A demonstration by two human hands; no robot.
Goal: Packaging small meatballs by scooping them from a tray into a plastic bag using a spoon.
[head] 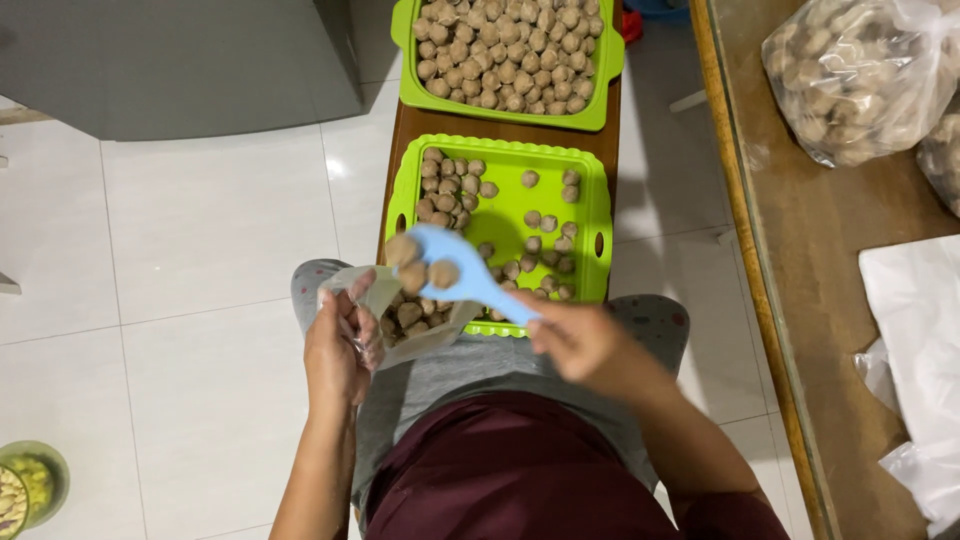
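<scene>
The left hand (338, 362) grips the clear bag (405, 315) open over the lap while the right hand (580, 340), closed on the blue scoop (455, 270), should tip its meatballs (415, 262) low over the mouth, just near of the half-empty green tray (560, 165)
</scene>
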